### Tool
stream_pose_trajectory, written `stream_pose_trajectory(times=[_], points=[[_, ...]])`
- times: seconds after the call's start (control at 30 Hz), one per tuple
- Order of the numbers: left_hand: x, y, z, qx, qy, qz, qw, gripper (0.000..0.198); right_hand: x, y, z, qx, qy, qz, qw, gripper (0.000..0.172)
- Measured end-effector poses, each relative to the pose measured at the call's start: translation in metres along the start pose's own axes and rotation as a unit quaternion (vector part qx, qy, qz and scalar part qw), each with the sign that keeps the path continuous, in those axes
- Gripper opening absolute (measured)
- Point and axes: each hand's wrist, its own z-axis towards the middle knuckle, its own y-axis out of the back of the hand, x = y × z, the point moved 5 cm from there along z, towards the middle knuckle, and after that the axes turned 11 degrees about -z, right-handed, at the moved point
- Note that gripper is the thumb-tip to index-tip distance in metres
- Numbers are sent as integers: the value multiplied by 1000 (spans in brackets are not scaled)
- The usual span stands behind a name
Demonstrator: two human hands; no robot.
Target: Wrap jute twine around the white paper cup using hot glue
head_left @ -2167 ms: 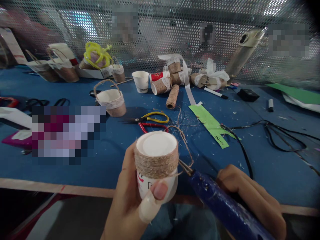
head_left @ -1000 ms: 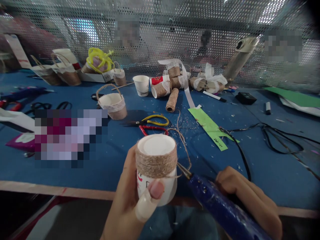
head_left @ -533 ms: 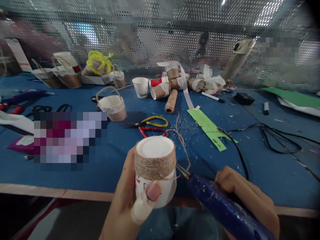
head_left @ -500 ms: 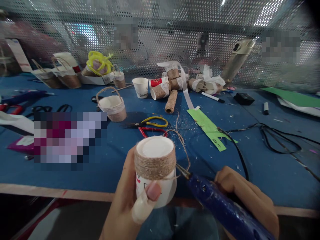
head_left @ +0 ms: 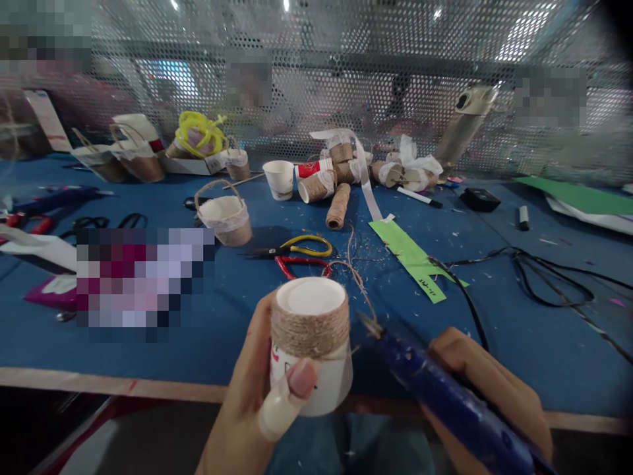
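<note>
My left hand (head_left: pixel 264 389) is closed around a white paper cup (head_left: pixel 329 389), held bottom-up. Brown twine (head_left: pixel 310 333) is wound in tight rows round the cup's upper half, and my thumb, with a bandage on it, presses the side. My right hand (head_left: pixel 489 376) grips a blue hot glue gun (head_left: pixel 445 396). Its metal nozzle points at the cup's right side, a small gap away. A loose strand of twine (head_left: pixel 357 280) runs past the nozzle toward a twine spool (head_left: pixel 338 206). Just behind the cup lie scissors (head_left: pixel 302 268) with one red and one yellow handle.
A small cup basket (head_left: pixel 227 221) stands left of the scissors. Farther back are a white paper cup (head_left: pixel 279 179) and several twine-wrapped cups (head_left: pixel 316 187). Green paper (head_left: pixel 408 259) and a black cable (head_left: pixel 548 300) lie to the right. A perforated metal screen (head_left: pixel 316 86) closes the back.
The glue gun's nozzle has drawn back from the cup's side, slightly up and to the right. My left hand still holds the cup, with its wrapped twine, in nearly the same place.
</note>
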Motion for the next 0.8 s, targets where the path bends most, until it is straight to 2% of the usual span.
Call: stream_pose_trajectory(times=[0.07, 0.13, 0.2, 0.3, 0.37, 0.47, 0.57, 0.7, 0.8], points=[[2, 3, 1, 9, 1, 17, 1000, 64, 0, 3, 3, -43, -61, 30, 997, 26], [3, 6, 3, 14, 1, 34, 999, 63, 0, -1, 7, -43, -122, 46, 990, 18], [4, 6, 3, 15, 6, 42, 999, 63, 4, -8, 13, -32, -139, 53, 988, 6], [3, 1, 2, 7, -5, 31, 999, 61, 8, -21, 21, -7, -145, 78, 986, 24], [1, -2, 1, 2, -19, 25, 1000, 58, 9, -27, 23, 9, -150, 99, 984, 23], [1, -2, 2, -5, -16, 30, 999, 56, 8, -32, 20, 44, -163, 153, 974, 12], [1, 1, 3, -16, -6, 43, 999, 58, 4, -35, 15, 78, -198, 211, 954, 14], [0, 1, 3, -27, -12, 36, 999, 61, 1, -36, 17, 40, -216, 258, 941, 26], [-1, -2, 1, -28, -14, 37, 999, 59, 0, -38, 21, 4, -231, 257, 938, 29]])
